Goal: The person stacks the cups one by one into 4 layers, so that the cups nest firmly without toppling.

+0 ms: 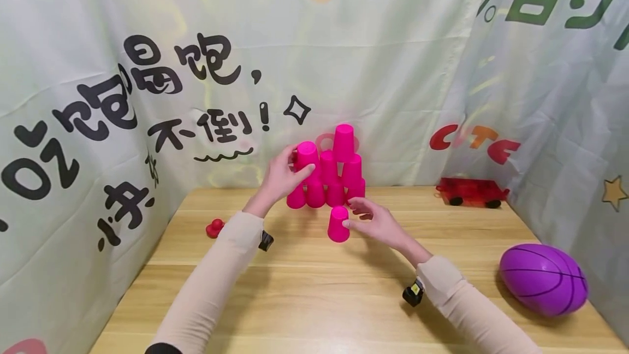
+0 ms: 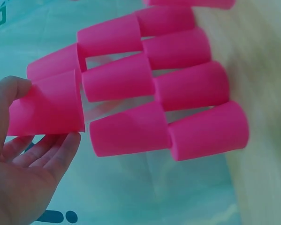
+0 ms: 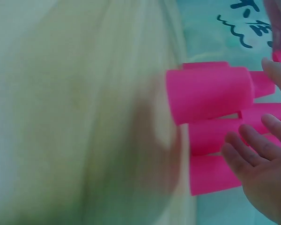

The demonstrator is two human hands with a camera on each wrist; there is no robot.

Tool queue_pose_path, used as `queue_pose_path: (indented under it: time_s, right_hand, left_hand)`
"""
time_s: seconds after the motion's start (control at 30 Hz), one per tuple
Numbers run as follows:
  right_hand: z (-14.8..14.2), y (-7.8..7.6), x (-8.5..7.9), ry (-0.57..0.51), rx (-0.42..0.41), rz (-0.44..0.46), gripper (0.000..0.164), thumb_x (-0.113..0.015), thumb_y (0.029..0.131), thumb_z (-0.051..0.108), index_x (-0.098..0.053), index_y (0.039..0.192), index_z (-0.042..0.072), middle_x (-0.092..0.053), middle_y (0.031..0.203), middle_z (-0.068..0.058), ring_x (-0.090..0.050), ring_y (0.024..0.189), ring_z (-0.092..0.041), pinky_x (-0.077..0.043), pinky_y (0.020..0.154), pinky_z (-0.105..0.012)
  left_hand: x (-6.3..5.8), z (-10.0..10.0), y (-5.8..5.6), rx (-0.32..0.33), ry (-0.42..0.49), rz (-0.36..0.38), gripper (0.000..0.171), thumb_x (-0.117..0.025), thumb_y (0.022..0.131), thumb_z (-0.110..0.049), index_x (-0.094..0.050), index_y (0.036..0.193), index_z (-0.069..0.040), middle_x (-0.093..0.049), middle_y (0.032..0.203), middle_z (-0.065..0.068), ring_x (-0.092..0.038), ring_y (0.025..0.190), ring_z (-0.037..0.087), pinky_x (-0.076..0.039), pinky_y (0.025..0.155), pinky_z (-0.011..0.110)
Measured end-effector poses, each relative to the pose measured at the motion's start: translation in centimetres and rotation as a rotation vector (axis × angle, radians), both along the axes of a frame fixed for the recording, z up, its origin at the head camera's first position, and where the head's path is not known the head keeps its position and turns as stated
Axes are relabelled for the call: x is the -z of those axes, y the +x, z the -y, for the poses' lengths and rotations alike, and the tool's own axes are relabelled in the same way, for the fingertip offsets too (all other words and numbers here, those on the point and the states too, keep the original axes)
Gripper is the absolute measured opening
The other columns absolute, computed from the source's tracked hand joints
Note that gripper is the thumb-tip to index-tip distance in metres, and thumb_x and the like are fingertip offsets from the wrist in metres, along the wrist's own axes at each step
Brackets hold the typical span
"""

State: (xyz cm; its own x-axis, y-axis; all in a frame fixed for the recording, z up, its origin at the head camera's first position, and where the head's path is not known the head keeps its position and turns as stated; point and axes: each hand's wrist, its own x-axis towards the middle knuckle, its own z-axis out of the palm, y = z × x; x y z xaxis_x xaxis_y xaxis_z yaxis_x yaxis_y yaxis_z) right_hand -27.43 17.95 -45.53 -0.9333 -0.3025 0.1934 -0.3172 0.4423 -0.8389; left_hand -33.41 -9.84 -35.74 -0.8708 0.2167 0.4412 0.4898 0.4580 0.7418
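Observation:
Pink cups stand upside down in a stepped stack, with several in the bottom row [image 1: 316,196], three in the middle row [image 2: 117,77] and a single top cup [image 1: 344,143] at the right. My left hand [image 1: 286,173] grips another pink cup [image 2: 46,105] between thumb and fingers at the stack's upper left, beside the top cup. In front of the stack, one separate pink cup [image 1: 338,225] is upside down too. My right hand [image 1: 375,224] is at its right side, fingers spread and thumb tip close to the cup wall [image 3: 210,93].
The wooden table [image 1: 295,299] meets a printed cloth backdrop [image 1: 393,70] behind the stack. A small red object [image 1: 214,228] lies left, behind the left forearm. At the right are a translucent red toy cart [image 1: 472,192] and a purple ball [image 1: 543,279].

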Motion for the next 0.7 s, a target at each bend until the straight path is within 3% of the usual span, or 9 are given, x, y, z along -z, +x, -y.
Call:
queue_pose_path:
  time_s: [0.27, 0.5, 0.7]
  right_hand:
    - [0.8, 0.3, 1.8, 0.032, -0.029, 0.041, 0.069, -0.087, 0.088, 0.027, -0.055, 0.147, 0.006, -0.071, 0.13, -0.015, -0.071, 0.115, -0.033, -0.059, 0.102, -0.05]
    - [1.1, 0.4, 2.7, 0.035, -0.036, 0.043, 0.078, -0.085, 0.09, 0.024, -0.048, 0.153, -0.001, -0.071, 0.129, -0.019, -0.071, 0.115, -0.034, -0.057, 0.104, -0.053]
    - [1.5, 0.1, 3.0, 0.062, -0.017, 0.041, 0.08, -0.086, 0.089, 0.024, -0.047, 0.155, 0.001, -0.073, 0.124, -0.016, -0.071, 0.111, -0.03, -0.058, 0.103, -0.051]
  left_hand:
    - [-1.7, -1.1, -1.8, -0.056, -0.024, 0.011, 0.057, -0.078, 0.095, -0.026, -0.056, 0.145, -0.009, -0.071, 0.122, 0.016, -0.069, 0.11, 0.032, -0.06, 0.098, 0.046]
    - [-2.1, -1.7, -3.2, -0.082, -0.035, 0.044, 0.06, -0.076, 0.096, -0.027, -0.052, 0.149, -0.01, -0.069, 0.125, 0.017, -0.068, 0.114, 0.034, -0.059, 0.1, 0.048]
    - [-2.2, -2.1, -4.3, -0.099, -0.038, 0.068, 0.063, -0.075, 0.097, -0.028, -0.05, 0.151, -0.009, -0.067, 0.126, 0.017, -0.066, 0.114, 0.034, -0.059, 0.099, 0.05]
